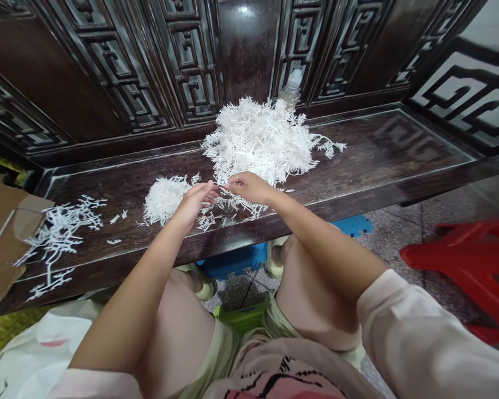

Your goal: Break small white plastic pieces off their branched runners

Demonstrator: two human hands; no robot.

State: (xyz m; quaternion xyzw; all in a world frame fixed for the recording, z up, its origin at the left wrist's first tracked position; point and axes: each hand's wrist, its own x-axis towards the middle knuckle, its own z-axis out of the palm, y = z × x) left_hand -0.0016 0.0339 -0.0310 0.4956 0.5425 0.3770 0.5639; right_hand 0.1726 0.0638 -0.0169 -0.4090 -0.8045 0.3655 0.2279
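A large heap of white branching plastic sprigs (260, 138) lies on the dark wooden bench top (378, 160). A smaller white tuft (164, 200) sits to its left, touching my left hand (195, 204). My right hand (247, 187) reaches over the heap's front edge, its fingertips pinching a thin sprig (237, 206) that trails across the bench. The two hands nearly meet, fingertips almost touching. Whether my left fingers grip the sprig is hidden. Loose white sprigs (60, 233) lie further left.
A plastic bottle (291, 87) stands behind the heap against carved dark wood panels (191, 61). A cardboard flap (8, 221) overlaps the bench's left end. A red plastic stool (466, 260) stands on the right, with blue floor mat (249, 257) below the bench.
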